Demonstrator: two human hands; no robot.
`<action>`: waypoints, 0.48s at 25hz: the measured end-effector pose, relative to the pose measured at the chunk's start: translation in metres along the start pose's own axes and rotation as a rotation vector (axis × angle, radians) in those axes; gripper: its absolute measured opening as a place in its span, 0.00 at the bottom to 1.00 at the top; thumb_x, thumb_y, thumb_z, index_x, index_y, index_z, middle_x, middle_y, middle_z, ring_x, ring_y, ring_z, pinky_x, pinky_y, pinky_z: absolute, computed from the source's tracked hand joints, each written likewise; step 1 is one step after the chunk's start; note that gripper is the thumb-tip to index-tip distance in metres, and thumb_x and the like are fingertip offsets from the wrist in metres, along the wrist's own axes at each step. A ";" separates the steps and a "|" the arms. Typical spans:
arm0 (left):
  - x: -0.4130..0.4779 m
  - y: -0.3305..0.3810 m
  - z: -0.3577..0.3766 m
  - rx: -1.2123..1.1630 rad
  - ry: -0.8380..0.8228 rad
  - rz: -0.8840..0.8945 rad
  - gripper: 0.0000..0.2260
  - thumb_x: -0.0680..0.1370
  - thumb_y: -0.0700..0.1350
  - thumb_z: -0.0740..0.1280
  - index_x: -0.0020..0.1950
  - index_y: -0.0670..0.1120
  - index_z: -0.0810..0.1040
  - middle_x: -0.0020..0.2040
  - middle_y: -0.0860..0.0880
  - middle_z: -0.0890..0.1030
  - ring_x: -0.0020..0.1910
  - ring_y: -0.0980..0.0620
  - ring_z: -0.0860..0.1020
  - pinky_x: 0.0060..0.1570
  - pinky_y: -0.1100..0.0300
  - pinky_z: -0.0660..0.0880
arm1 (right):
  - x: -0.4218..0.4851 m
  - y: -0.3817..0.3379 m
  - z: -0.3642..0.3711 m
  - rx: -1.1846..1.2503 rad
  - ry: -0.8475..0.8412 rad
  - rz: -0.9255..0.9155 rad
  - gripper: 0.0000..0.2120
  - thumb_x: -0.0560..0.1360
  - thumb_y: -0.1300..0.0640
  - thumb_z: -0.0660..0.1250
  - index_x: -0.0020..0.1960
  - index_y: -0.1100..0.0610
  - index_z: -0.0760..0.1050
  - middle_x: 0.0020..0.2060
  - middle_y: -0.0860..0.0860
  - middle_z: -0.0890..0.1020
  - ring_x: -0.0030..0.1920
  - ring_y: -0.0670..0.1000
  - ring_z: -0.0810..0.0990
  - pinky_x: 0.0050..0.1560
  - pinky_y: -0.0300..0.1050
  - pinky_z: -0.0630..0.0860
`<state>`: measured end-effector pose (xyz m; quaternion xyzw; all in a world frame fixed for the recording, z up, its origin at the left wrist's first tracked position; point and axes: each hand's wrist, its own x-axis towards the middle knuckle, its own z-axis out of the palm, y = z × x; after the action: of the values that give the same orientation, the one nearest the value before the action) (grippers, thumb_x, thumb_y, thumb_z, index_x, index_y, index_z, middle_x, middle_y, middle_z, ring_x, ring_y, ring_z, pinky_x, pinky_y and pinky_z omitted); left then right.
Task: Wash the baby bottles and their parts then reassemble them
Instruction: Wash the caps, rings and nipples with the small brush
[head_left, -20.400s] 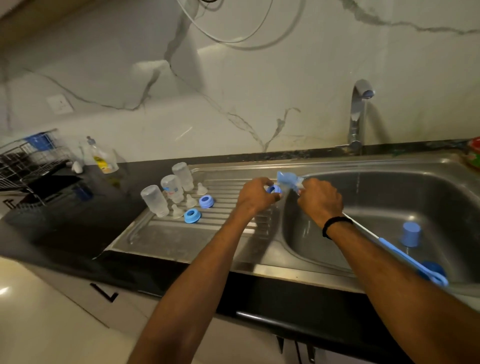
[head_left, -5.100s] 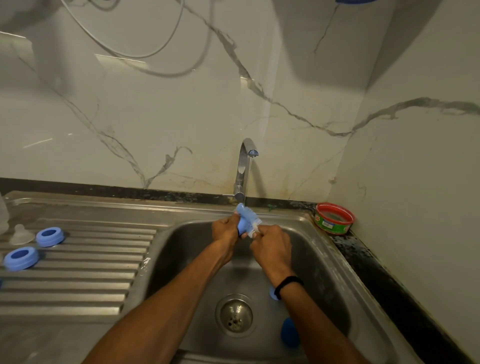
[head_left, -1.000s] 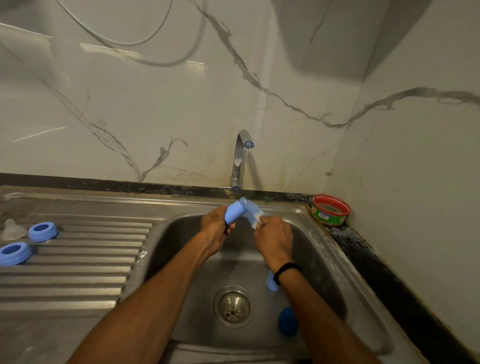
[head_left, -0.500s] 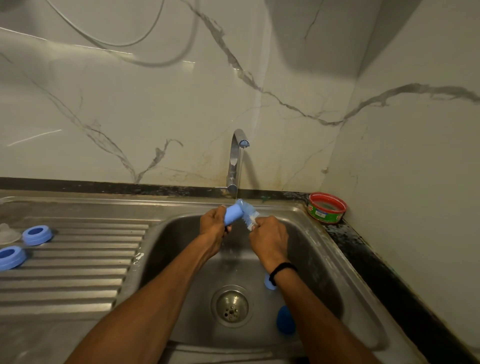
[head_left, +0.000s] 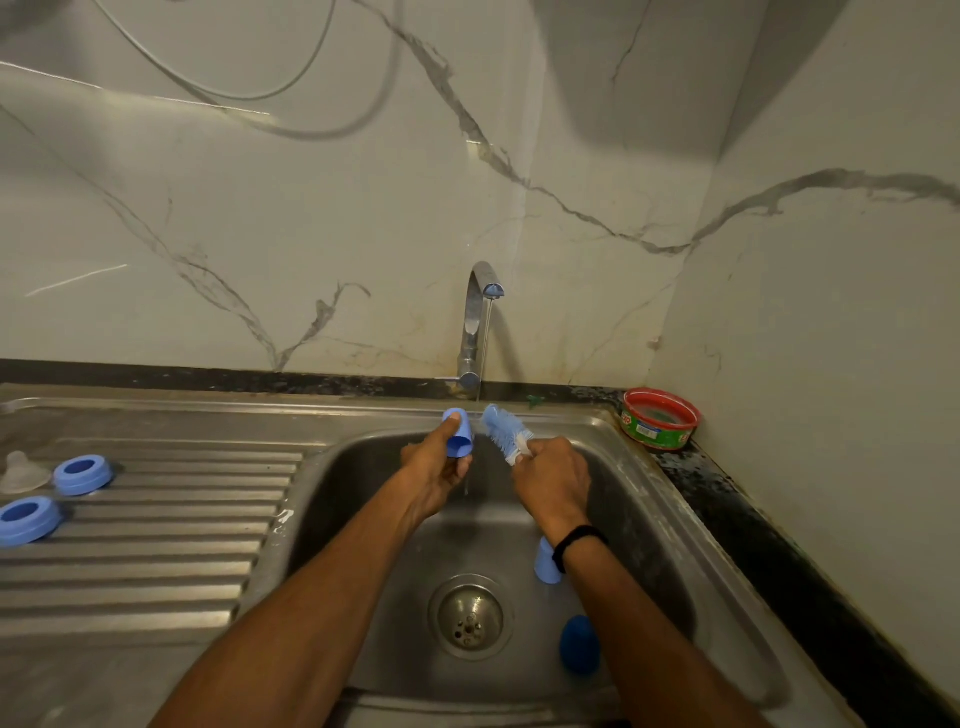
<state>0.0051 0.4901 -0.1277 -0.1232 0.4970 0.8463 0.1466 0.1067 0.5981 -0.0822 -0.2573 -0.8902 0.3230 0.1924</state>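
Over sink basin (head_left: 353, 499), under running tap (head_left: 475, 322), left hand (head_left: 431, 480) grips blue cap (head_left: 460, 441); right hand (head_left: 550, 480) clutches brush (head_left: 506, 430), handle hidden in fist. 2nd cap (head_left: 545, 566), perhaps, half behind wrist.

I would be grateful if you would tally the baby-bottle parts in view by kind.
Blue caps: 2 (one in the left hand, one in the sink)
Blue screw rings: 2
Clear teat: 1
Total: 5
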 end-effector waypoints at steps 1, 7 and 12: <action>-0.004 0.001 0.004 -0.029 -0.025 -0.017 0.20 0.79 0.48 0.71 0.66 0.39 0.72 0.59 0.37 0.80 0.52 0.43 0.83 0.35 0.58 0.82 | 0.000 0.000 0.001 0.005 -0.001 0.008 0.14 0.77 0.54 0.69 0.60 0.58 0.80 0.51 0.54 0.83 0.49 0.51 0.82 0.37 0.36 0.71; -0.012 0.006 0.018 -0.133 -0.143 -0.182 0.13 0.82 0.41 0.66 0.62 0.34 0.75 0.57 0.34 0.81 0.50 0.42 0.82 0.39 0.54 0.84 | 0.004 0.006 0.001 0.022 -0.003 0.023 0.11 0.77 0.55 0.68 0.57 0.59 0.81 0.42 0.52 0.81 0.39 0.48 0.76 0.26 0.32 0.62; -0.007 0.003 0.010 -0.156 -0.063 -0.262 0.22 0.81 0.51 0.68 0.66 0.35 0.73 0.58 0.35 0.79 0.46 0.44 0.83 0.26 0.57 0.80 | 0.004 0.005 0.002 0.012 -0.008 0.018 0.15 0.77 0.56 0.69 0.62 0.59 0.79 0.52 0.56 0.83 0.52 0.53 0.82 0.39 0.37 0.70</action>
<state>0.0096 0.4967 -0.1183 -0.1714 0.4044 0.8595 0.2615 0.1039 0.6031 -0.0864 -0.2630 -0.8867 0.3309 0.1873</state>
